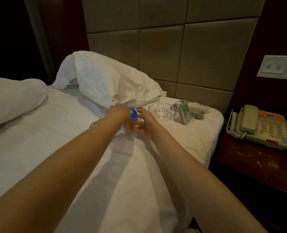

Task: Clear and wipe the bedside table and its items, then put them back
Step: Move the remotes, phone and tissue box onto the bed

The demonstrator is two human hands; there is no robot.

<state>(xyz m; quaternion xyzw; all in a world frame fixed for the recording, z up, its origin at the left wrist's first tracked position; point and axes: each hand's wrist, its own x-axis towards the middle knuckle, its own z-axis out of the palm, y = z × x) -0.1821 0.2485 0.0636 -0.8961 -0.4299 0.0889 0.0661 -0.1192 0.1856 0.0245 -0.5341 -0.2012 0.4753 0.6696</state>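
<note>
Your left hand (121,115) gripped the blue-labelled bottle (134,113) on the bed (55,135); your right hand (145,126), fingers spread, touched it.

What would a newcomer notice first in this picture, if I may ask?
Two bare arms reach over the bed, where the left hand and right hand meet on a blue-labelled water bottle. A glass bowl and acrylic stand sit on the bed's right corner; a telephone stands on the bedside table.

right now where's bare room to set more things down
Open sheet between the duvet and the left arm. The bedside table is bare in front of the phone. Crowded: the corner beside the pillow, holding bottle, glass bowl, acrylic stand and box.
</note>
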